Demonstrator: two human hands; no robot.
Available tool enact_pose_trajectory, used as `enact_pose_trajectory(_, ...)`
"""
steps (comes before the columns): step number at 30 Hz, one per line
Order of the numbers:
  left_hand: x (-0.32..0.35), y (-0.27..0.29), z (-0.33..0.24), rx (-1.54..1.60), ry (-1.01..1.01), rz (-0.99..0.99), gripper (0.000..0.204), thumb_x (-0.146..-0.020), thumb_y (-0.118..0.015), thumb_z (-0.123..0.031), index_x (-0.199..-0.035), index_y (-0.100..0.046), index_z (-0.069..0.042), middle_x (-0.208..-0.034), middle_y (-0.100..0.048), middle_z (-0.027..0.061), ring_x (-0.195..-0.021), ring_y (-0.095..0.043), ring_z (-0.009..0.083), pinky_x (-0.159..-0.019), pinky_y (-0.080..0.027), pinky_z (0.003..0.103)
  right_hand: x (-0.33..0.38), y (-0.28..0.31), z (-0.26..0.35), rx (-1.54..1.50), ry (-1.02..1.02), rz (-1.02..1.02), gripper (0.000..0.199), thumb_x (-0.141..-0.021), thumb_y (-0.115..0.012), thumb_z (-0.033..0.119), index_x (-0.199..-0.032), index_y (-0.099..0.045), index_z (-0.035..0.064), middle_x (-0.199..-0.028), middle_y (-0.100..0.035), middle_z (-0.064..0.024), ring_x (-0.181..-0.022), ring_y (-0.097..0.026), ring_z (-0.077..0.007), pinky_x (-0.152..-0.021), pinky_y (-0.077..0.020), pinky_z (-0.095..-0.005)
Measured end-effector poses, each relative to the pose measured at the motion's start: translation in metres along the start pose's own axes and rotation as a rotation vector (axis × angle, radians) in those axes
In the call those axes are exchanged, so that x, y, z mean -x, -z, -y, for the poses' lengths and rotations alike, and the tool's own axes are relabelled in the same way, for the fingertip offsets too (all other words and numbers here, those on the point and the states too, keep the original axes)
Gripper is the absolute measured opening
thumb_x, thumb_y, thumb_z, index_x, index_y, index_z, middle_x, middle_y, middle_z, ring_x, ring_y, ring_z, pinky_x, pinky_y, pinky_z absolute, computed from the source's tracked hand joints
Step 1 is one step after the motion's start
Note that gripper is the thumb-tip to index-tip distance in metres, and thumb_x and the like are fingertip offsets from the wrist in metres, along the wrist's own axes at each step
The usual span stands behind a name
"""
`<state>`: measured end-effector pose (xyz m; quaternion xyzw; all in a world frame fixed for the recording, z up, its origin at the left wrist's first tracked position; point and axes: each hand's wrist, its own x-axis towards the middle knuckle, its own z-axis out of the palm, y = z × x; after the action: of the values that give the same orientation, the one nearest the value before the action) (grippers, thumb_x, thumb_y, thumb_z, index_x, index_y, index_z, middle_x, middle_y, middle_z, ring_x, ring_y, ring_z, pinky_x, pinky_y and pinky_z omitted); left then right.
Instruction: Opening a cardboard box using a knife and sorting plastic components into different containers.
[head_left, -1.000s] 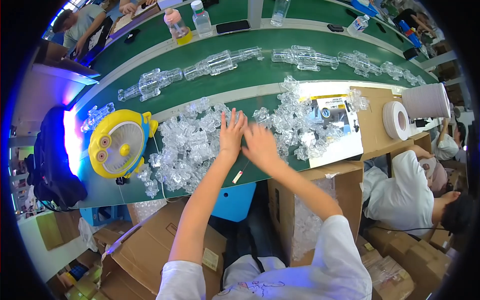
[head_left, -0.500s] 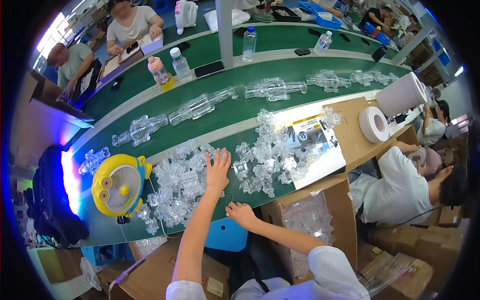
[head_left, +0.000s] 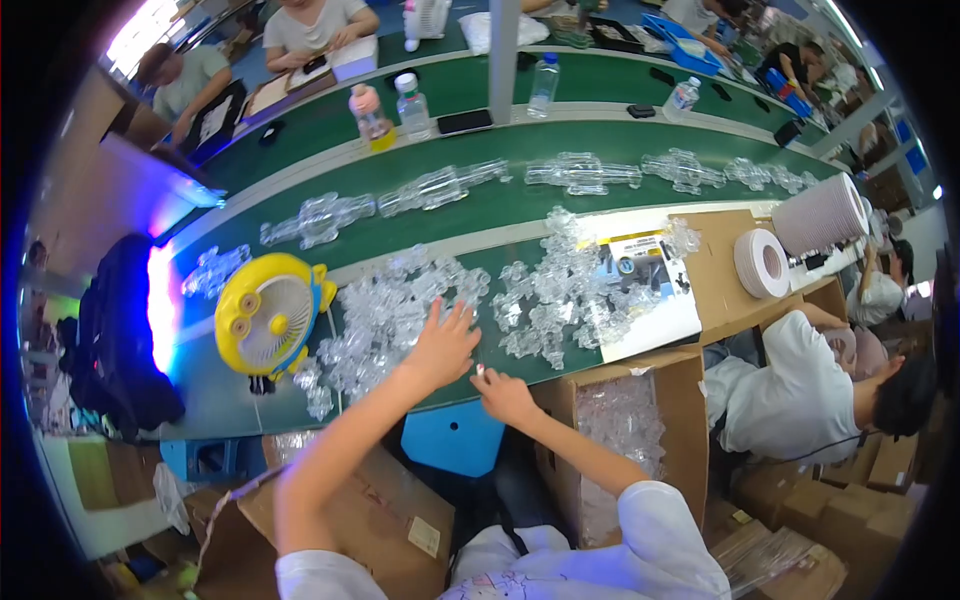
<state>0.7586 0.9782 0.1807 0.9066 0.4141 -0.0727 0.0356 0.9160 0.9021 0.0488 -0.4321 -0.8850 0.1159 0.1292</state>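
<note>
Clear plastic parts [head_left: 400,310] lie heaped on the green bench [head_left: 230,400], overlapping too densely to count. Left hand [head_left: 440,345] rests flat on the heap's near edge, fingers spread, gripping nothing. Right hand [head_left: 503,395] sits at the bench edge, fingers curled; a small white piece shows at its fingertips, hold uncertain. One yellow fan [head_left: 268,320] stands left; two tape rolls [head_left: 762,262] right.

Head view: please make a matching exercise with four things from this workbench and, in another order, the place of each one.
Things:
1. yellow fan
2. left hand
3. right hand
4. white tape roll

Places:
A. at the near table edge, fingers pinching something small
B. on the cardboard, far right
C. flat on the pile of clear plastic parts
D. left of the clear parts

Pairs: 1-D, 2-C, 3-A, 4-B
</note>
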Motion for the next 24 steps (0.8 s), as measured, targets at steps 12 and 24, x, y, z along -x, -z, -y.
enact_pose_trajectory(12, 0.426, 0.178, -0.045, 0.304, 1.021, -0.682, 0.026, -0.071, -0.052, -0.002, -0.097, -0.052, -0.002, -0.102, -0.049, 0.0140, -0.093, -0.049, 0.0296, -0.080, -0.039, 0.033, 0.000, 0.132, 0.205, -1.200, -0.133, 0.263, 0.043, -0.077, -0.053, 0.017, -0.117, -0.040, 0.0068, -0.108, -0.050, -0.0089, -0.090, -0.052, -0.0150, -0.067, -0.0427, -0.0238)
enact_pose_trajectory(24, 0.539, -0.148, -0.059, 0.324, 0.986, 0.406, 0.078, -0.053, -0.073, -0.032, -0.119, -0.037, -0.013, -0.123, -0.032, 0.0162, -0.114, -0.031, 0.0347, -0.085, -0.033, 0.054, 0.045, 0.136, 0.377, -0.766, 0.240, 0.340, 0.075, -0.070, -0.062, 0.016, -0.128, -0.018, 0.0027, -0.128, -0.027, -0.0148, -0.117, -0.031, -0.0260, -0.094, -0.0271, -0.0380)
